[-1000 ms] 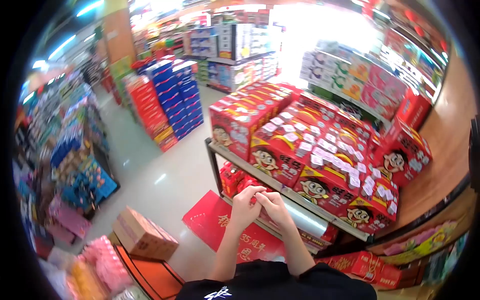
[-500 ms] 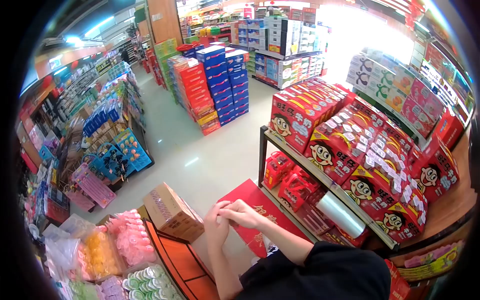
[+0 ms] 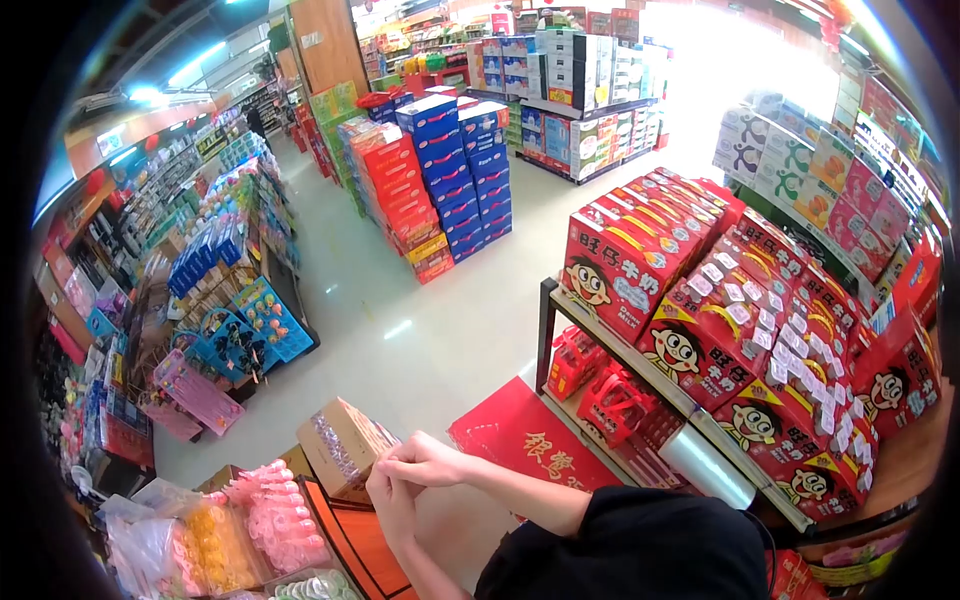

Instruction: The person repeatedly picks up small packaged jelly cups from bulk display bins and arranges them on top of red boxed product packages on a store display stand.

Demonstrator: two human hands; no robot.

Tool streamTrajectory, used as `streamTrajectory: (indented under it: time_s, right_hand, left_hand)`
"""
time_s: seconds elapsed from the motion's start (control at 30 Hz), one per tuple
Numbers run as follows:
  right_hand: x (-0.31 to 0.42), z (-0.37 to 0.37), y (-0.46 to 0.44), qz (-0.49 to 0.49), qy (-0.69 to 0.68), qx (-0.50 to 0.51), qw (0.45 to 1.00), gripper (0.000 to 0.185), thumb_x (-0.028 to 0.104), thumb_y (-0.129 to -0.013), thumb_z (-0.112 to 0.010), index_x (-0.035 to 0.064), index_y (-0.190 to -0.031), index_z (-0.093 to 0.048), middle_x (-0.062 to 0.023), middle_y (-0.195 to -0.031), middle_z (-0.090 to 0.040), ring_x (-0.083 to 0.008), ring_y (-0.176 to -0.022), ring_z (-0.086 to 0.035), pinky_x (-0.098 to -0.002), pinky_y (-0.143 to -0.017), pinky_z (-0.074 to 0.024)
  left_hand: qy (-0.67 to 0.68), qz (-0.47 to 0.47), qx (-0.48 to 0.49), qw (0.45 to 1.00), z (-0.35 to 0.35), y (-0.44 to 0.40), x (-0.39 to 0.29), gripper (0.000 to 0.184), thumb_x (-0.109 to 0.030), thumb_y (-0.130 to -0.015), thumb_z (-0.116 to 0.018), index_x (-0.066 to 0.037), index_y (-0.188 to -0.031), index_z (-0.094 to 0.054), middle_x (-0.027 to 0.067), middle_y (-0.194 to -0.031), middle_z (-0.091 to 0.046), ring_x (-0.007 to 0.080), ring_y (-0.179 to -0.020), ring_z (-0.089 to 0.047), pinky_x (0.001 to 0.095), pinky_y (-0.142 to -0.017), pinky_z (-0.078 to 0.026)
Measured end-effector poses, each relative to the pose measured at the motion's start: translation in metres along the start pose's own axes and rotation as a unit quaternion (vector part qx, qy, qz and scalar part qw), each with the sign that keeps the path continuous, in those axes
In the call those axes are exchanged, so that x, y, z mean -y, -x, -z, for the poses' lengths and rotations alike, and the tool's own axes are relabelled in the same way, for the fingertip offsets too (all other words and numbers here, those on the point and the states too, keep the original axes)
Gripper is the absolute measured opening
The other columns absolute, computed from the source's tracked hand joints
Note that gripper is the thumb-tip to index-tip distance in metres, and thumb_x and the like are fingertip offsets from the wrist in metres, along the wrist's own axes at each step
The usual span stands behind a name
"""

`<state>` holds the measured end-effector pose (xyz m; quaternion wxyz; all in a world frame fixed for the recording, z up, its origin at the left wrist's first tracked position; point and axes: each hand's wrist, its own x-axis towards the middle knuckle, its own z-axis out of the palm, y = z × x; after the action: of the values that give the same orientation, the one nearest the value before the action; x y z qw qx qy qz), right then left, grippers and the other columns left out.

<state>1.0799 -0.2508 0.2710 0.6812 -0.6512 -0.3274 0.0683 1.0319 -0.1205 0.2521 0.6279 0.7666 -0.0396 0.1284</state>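
Observation:
In front of my body, my left hand point(image 3: 391, 490) and my right hand point(image 3: 428, 460) are brought together, touching. The right fingers are curled and lie over the left ones. Both hands look closed, and whatever may be between the fingers is hidden. Just behind and to the left of them is a taped cardboard box point(image 3: 338, 445). A red mat with gold characters point(image 3: 530, 440) lies on the floor to their right. Nearer to me, on the left, an orange wooden display edge point(image 3: 350, 545) runs beneath my left forearm.
To the right stands a shelf of red milk cartons point(image 3: 690, 345), with a plastic film roll point(image 3: 705, 465) lower down. Stacked blue boxes point(image 3: 440, 165) stand in the aisle ahead. At the lower left are bags of pink items point(image 3: 275, 505) and orange items point(image 3: 222, 535). Racks of toys point(image 3: 265, 325) line the left side.
The view has shifted, so the shelf and stacks sit further right and lower. My joined hands now appear further left, close to the cardboard box, still touching each other.

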Motion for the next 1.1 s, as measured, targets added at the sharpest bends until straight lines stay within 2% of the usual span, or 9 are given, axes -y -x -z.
streamTrajectory:
  time_s: [0.17,0.27,0.3,0.4,0.57,0.7,0.77,0.9,1.1]
  right_hand:
    - [-0.028,0.023,-0.038,-0.001,-0.006,0.009,1.000,0.037,0.028,-0.095,-0.054,-0.0058,-0.086,-0.067,-0.0106,-0.067,-0.065,-0.0137,-0.060,-0.061,-0.0308,-0.056,-0.0489]
    - [-0.034,0.024,-0.057,-0.062,-0.031,0.060,0.996,0.035,0.025,-0.095,-0.052,-0.0050,-0.085,-0.067,-0.0075,-0.065,-0.063,-0.0109,-0.059,-0.057,-0.0286,-0.054,-0.0470]
    - [-0.041,0.020,-0.066,-0.058,-0.044,0.074,0.995,0.035,0.024,-0.095,-0.051,-0.0051,-0.084,-0.067,-0.0071,-0.065,-0.062,-0.0101,-0.059,-0.056,-0.0281,-0.053,-0.0464]
    - [-0.057,0.010,-0.090,-0.108,-0.094,0.172,0.975,0.035,0.021,-0.095,-0.048,-0.0061,-0.080,-0.065,-0.0046,-0.065,-0.061,-0.0091,-0.058,-0.054,-0.0265,-0.052,-0.0449]
    - [-0.091,-0.060,-0.111,-0.150,-0.208,0.257,0.932,0.033,0.017,-0.093,-0.048,-0.0029,-0.073,-0.065,-0.0033,-0.064,-0.060,-0.0083,-0.054,-0.052,-0.0224,-0.047,-0.0401]
    - [-0.083,-0.121,-0.122,-0.176,-0.227,0.266,0.920,0.034,0.017,-0.094,-0.047,-0.0019,-0.071,-0.064,-0.0008,-0.059,-0.056,-0.0044,-0.046,-0.044,-0.0195,-0.041,-0.0303]
    - [-0.085,-0.145,-0.133,-0.169,-0.199,0.297,0.918,0.034,0.018,-0.094,-0.047,-0.0013,-0.071,-0.064,-0.0004,-0.058,-0.056,-0.0044,-0.045,-0.043,-0.0198,-0.041,-0.0307]
    - [-0.083,-0.217,-0.144,-0.121,-0.231,0.307,0.915,0.036,0.019,-0.095,-0.048,0.0002,-0.069,-0.063,0.0013,-0.054,-0.053,-0.0040,-0.043,-0.041,-0.0205,-0.040,-0.0297]
    - [-0.055,-0.313,-0.157,-0.161,-0.227,0.358,0.891,0.039,0.022,-0.096,-0.047,0.0017,-0.067,-0.063,0.0012,-0.057,-0.055,-0.0041,-0.046,-0.044,-0.0201,-0.042,-0.0307]
  left_hand:
    - [-0.008,-0.033,-0.032,0.999,-0.011,-0.039,0.006,0.035,-0.025,-0.102,-0.047,0.006,-0.106,-0.061,0.0077,-0.088,-0.064,0.0153,-0.078,-0.061,0.0284,-0.069,-0.049]
    - [0.040,0.055,-0.061,0.996,-0.007,-0.048,0.002,0.028,-0.020,-0.101,-0.048,0.005,-0.106,-0.061,0.0068,-0.084,-0.062,0.0124,-0.070,-0.059,0.0265,-0.062,-0.047]
    - [-0.005,0.029,-0.081,0.996,-0.003,-0.052,0.006,0.023,-0.015,-0.101,-0.048,0.003,-0.104,-0.061,0.0058,-0.080,-0.060,0.0100,-0.063,-0.057,0.0254,-0.057,-0.046]
    - [-0.002,0.074,-0.143,0.987,0.012,-0.051,0.019,0.022,-0.014,-0.101,-0.047,0.002,-0.102,-0.062,0.0057,-0.080,-0.060,0.0109,-0.063,-0.058,0.0259,-0.057,-0.046]
    - [-0.115,0.088,-0.276,0.950,0.055,-0.025,0.034,0.020,-0.016,-0.095,-0.053,0.000,-0.102,-0.062,0.0125,-0.086,-0.061,0.0224,-0.073,-0.062,0.0316,-0.066,-0.048]
    - [-0.155,0.087,-0.348,0.920,0.101,-0.002,0.031,0.023,-0.020,-0.095,-0.052,0.001,-0.099,-0.061,0.0162,-0.089,-0.062,0.0319,-0.080,-0.063,0.0380,-0.070,-0.049]
    - [-0.153,0.082,-0.367,0.914,0.124,0.006,0.031,0.027,-0.023,-0.096,-0.050,0.001,-0.096,-0.061,0.0186,-0.089,-0.062,0.0353,-0.082,-0.062,0.0409,-0.071,-0.048]
    - [-0.154,0.067,-0.414,0.895,0.175,0.027,0.021,0.027,-0.023,-0.096,-0.049,0.001,-0.095,-0.061,0.0185,-0.089,-0.063,0.0361,-0.084,-0.061,0.0412,-0.075,-0.048]
    - [-0.185,0.053,-0.438,0.878,0.267,0.070,0.027,0.027,-0.023,-0.095,-0.049,0.001,-0.099,-0.062,0.0179,-0.092,-0.065,0.0355,-0.089,-0.062,0.0410,-0.078,-0.048]
